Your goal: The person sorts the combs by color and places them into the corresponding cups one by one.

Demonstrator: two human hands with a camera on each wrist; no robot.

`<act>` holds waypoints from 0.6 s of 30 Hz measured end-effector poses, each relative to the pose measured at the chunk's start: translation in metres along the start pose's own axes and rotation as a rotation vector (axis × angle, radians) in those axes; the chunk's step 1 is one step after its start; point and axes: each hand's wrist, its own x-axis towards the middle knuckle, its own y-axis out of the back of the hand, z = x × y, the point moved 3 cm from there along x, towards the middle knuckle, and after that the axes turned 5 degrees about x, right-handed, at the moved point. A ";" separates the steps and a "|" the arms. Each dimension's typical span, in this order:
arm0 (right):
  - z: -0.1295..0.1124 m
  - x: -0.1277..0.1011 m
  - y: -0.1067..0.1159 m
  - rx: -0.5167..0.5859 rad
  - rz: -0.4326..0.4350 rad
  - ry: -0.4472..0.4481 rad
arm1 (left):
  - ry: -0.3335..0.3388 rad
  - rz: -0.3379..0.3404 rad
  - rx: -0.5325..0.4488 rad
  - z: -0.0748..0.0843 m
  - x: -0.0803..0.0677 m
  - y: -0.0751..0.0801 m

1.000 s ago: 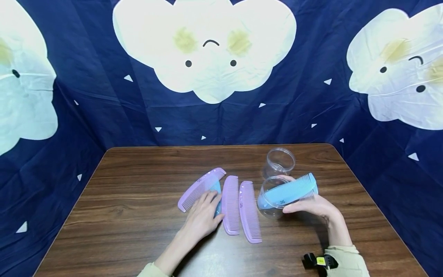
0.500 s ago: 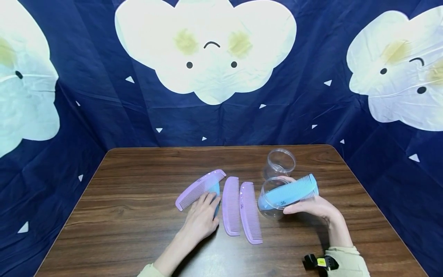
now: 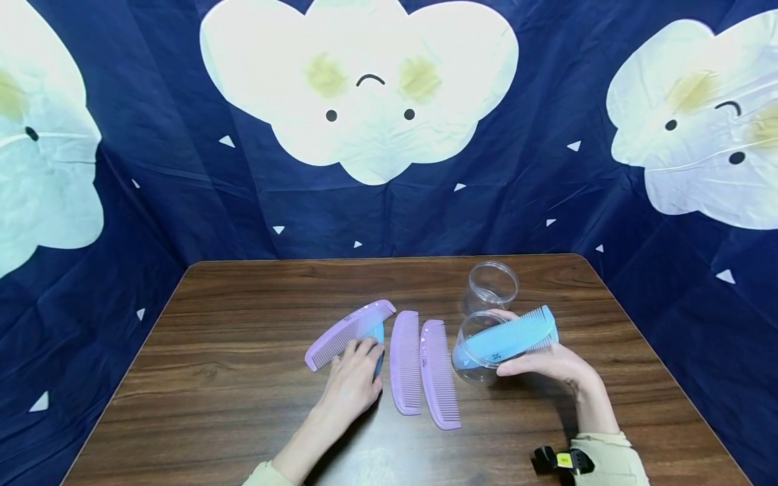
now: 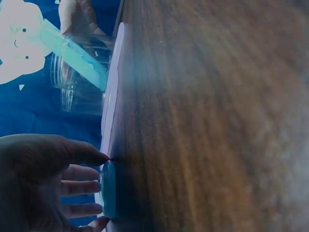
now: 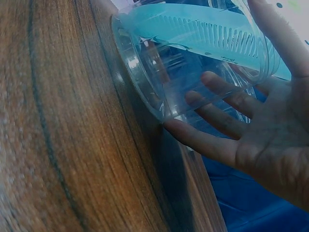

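In the head view my left hand (image 3: 352,381) lies over a blue comb (image 3: 378,332), most of which it hides. Thumb and fingertips grip that blue comb (image 4: 110,189) by its edges at the tabletop, as the left wrist view shows. The comb's far end meets a slanted purple comb (image 3: 349,334). My right hand (image 3: 550,362) holds a clear plastic jar (image 3: 477,374), thumb on the near side and fingers round the far side. Leaning inside the jar is a blue comb (image 3: 507,339), its end sticking out over the rim; a second row of teeth shows behind it.
Two purple combs, one nearer the left hand (image 3: 405,362) and one nearer the jar (image 3: 440,374), lie side by side on the wooden table (image 3: 243,317). Another clear jar (image 3: 491,283) stands just behind the held one. A dark blue curtain (image 3: 340,209) with clouds surrounds the table.
My left hand has shifted slightly left with the blue comb, opening a gap from the middle purple comb. The slanted purple comb has slid a little left and nearer. The right hand stays put.
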 end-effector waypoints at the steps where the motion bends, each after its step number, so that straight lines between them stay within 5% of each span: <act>1: 0.000 0.000 0.000 -0.003 0.001 -0.001 | 0.001 -0.003 -0.007 0.000 0.000 0.000; 18: 0.002 0.000 -0.001 -0.004 0.024 -0.044 | 0.146 -0.063 -0.238 -0.003 0.008 0.012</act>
